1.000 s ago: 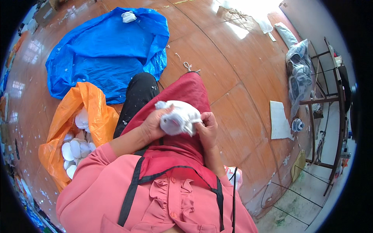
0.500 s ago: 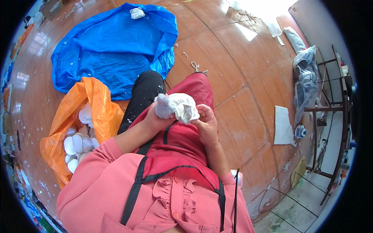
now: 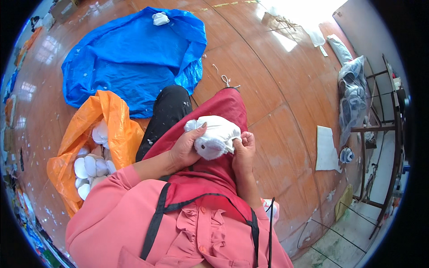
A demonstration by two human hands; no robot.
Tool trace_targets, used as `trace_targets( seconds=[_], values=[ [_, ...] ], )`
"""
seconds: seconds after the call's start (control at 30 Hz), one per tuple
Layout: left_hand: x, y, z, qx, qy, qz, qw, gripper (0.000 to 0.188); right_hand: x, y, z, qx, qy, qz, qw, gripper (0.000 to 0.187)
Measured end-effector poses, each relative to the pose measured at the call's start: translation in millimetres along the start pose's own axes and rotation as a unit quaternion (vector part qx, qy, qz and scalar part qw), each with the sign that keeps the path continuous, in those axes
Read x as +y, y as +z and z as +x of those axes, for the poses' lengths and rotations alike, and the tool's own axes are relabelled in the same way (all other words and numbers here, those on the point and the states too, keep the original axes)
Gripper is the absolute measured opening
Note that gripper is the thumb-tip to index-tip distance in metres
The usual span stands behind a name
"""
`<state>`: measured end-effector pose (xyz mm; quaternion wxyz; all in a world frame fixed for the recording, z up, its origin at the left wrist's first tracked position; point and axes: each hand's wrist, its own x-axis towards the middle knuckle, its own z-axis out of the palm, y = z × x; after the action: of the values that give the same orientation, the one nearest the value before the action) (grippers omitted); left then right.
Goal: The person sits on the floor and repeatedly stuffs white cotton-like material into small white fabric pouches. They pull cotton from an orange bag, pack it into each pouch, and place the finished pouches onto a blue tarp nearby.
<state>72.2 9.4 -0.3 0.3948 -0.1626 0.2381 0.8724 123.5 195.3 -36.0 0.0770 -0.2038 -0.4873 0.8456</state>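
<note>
Over my lap I hold a small plush toy (image 3: 216,129) with a white cloth side and pale grey fur. A dark round spot like an eye shows on the fur. My left hand (image 3: 187,145) is wrapped round the furry end, its thumb on top. The fingers of my right hand (image 3: 244,147) pinch the edge of the white cloth at the other end. Whether anything is inside the cloth is hidden. Beneath both hands lies a red apron (image 3: 214,167).
At left, an open orange bag (image 3: 120,134) holds several white rounded pieces. A blue plastic sheet (image 3: 129,62) with a white bundle (image 3: 160,18) on it spreads ahead on the tiled floor. To the right are a white board (image 3: 326,149), a clear filled bag (image 3: 352,96) and a metal rack (image 3: 395,147).
The plush toy has been turned so its grey fur and dark spot now face up. It sits slightly nearer to me, and my right hand has shifted a little right and closer.
</note>
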Motion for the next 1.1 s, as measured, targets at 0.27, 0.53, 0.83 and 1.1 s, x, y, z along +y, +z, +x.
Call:
trace_targets(
  seconds=[0.27,0.53,0.83,1.1],
  values=[
    [-16,21,-23,-0.094,0.042,0.262,0.96,0.041,4,-11,-1,0.042,-0.127,-0.071,0.988,0.021],
    [-6,21,-19,-0.084,0.193,0.487,0.848,0.022,10,-8,9,0.068,-0.111,-0.003,0.991,0.014],
    [2,-3,8,0.013,0.091,0.108,0.99,0.039,4,-6,10,-0.161,-0.05,0.096,0.981,0.034],
    [1,-7,11,-0.031,0.042,0.088,0.995,0.042,0,3,11,-0.17,-0.05,0.163,0.971,0.037]
  ],
)
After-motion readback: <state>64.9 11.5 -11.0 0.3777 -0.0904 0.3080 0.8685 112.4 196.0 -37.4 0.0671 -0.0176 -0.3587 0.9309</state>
